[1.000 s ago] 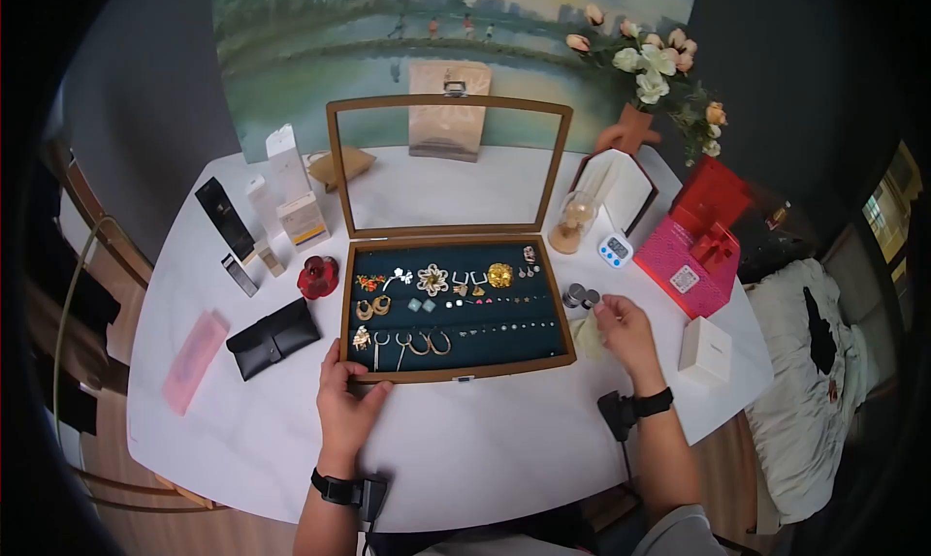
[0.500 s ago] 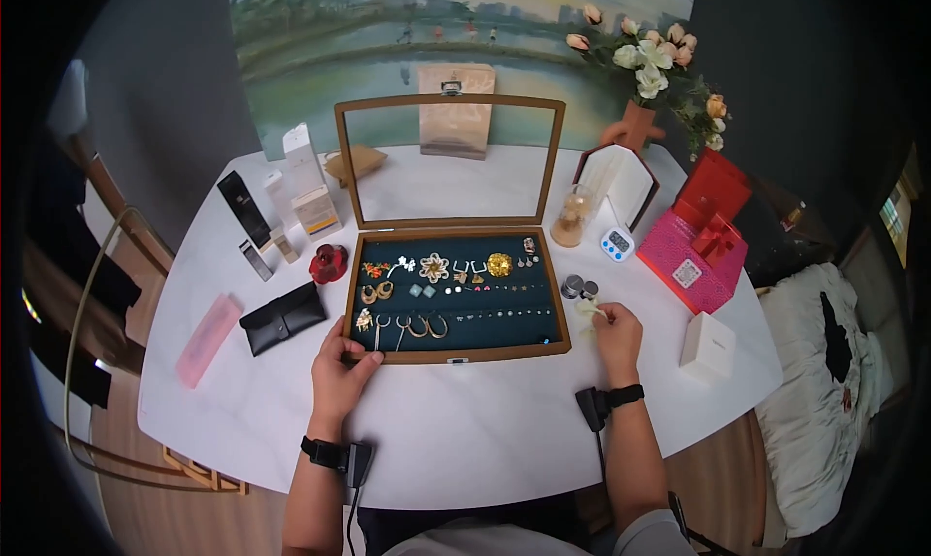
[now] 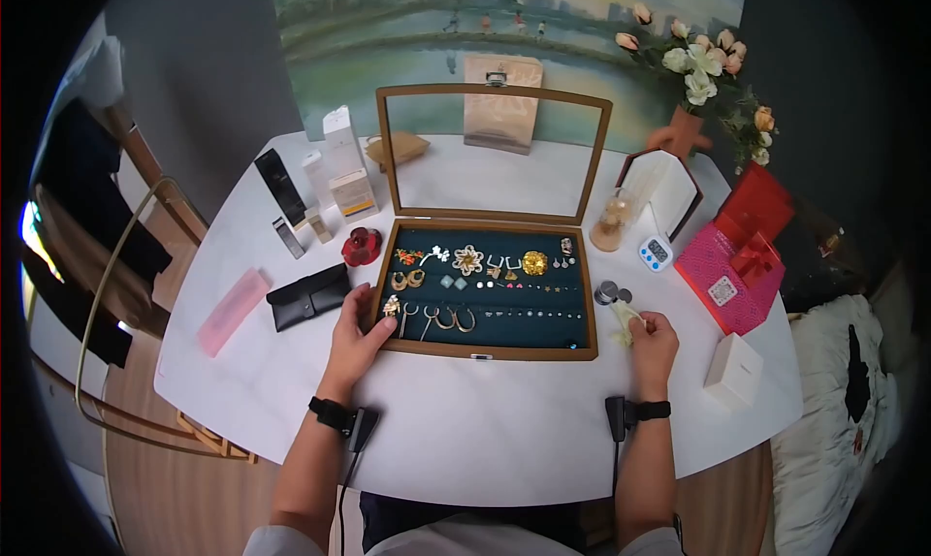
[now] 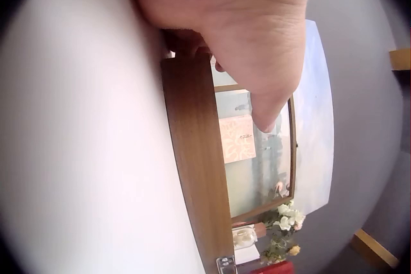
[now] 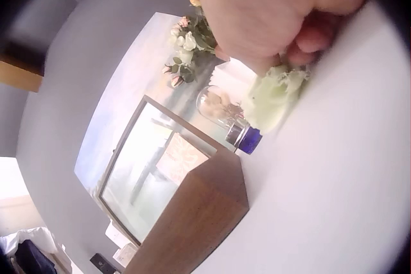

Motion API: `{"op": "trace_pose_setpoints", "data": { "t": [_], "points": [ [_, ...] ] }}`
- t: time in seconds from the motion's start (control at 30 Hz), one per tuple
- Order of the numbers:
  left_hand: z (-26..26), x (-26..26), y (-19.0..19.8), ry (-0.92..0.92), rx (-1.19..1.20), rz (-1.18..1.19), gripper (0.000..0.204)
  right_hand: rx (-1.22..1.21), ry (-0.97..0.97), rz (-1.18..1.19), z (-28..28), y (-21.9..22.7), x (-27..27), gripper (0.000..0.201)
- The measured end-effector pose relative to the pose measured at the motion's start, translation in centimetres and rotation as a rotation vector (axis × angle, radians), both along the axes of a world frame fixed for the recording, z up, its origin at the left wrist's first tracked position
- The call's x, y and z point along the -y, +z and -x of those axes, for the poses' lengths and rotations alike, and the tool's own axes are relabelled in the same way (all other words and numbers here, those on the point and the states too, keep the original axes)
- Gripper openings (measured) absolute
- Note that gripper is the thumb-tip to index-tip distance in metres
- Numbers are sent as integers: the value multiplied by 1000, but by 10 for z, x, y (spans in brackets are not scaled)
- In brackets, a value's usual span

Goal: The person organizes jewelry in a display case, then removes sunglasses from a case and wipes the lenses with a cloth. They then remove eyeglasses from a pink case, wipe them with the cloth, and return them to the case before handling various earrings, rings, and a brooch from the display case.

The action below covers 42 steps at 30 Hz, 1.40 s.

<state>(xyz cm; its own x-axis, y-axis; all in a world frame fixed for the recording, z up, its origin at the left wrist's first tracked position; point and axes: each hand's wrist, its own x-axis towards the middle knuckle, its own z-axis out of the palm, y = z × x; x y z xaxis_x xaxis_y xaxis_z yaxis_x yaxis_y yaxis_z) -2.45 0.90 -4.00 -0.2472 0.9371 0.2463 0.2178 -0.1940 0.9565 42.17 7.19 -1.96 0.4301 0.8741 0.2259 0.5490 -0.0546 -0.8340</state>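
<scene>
An open wooden jewelry box (image 3: 465, 352) with a clear lid raised stands mid-table, its dark green lining set with rows of earrings and brooches. My left hand (image 3: 355, 345) grips the box's front left corner, fingers along the outer side and thumb over the edge. To the right of the box, my right hand (image 3: 656, 349) pinches a soft, pale yellow-green cloth (image 3: 624, 321) between thumb and fingers. In the right wrist view the crumpled cloth (image 5: 273, 100) hangs from the fingertips close over the table. Two small grey cylinders (image 3: 607, 292) stand just beyond it.
At left are a black case (image 3: 308, 298), a pink pouch (image 3: 235, 312), a red flower-shaped object (image 3: 362, 247) and several cosmetic boxes (image 3: 351, 195). A glass dome (image 3: 611, 222), timer (image 3: 656, 254), pink gift box (image 3: 727, 280) and white box (image 3: 734, 372) stand at right.
My right hand has come away from the grey cylinders and taken hold of the cloth, drawing it slightly toward me. The left hand stays at the box corner while the head view shifts.
</scene>
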Motion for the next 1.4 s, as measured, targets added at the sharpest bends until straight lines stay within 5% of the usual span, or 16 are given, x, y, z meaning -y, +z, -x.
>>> {"op": "trace_pose_setpoints", "data": {
  "t": [0.37, 0.53, 1.07, 1.27, 1.33, 1.4],
  "points": [
    [-3, -28, 10, -35, 109, 26, 74, 239, -107, -200, -13, -21, -7, 25],
    [4, -28, 3, -92, 142, -11, 72, 60, -32, -5, -11, -16, -5, 24],
    [7, -26, 0, -63, 91, -17, 65, 172, -46, -116, -6, -25, -9, 36],
    [2, -28, -3, -40, 91, -47, 63, -56, -72, -150, -9, -21, -4, 41],
    [0, -30, -7, 9, 95, -82, 63, -148, -54, -505, -10, -22, -12, 27],
    [1, -26, -1, -28, 84, -27, 62, -243, -85, -449, -4, -4, -13, 13]
  ]
}}
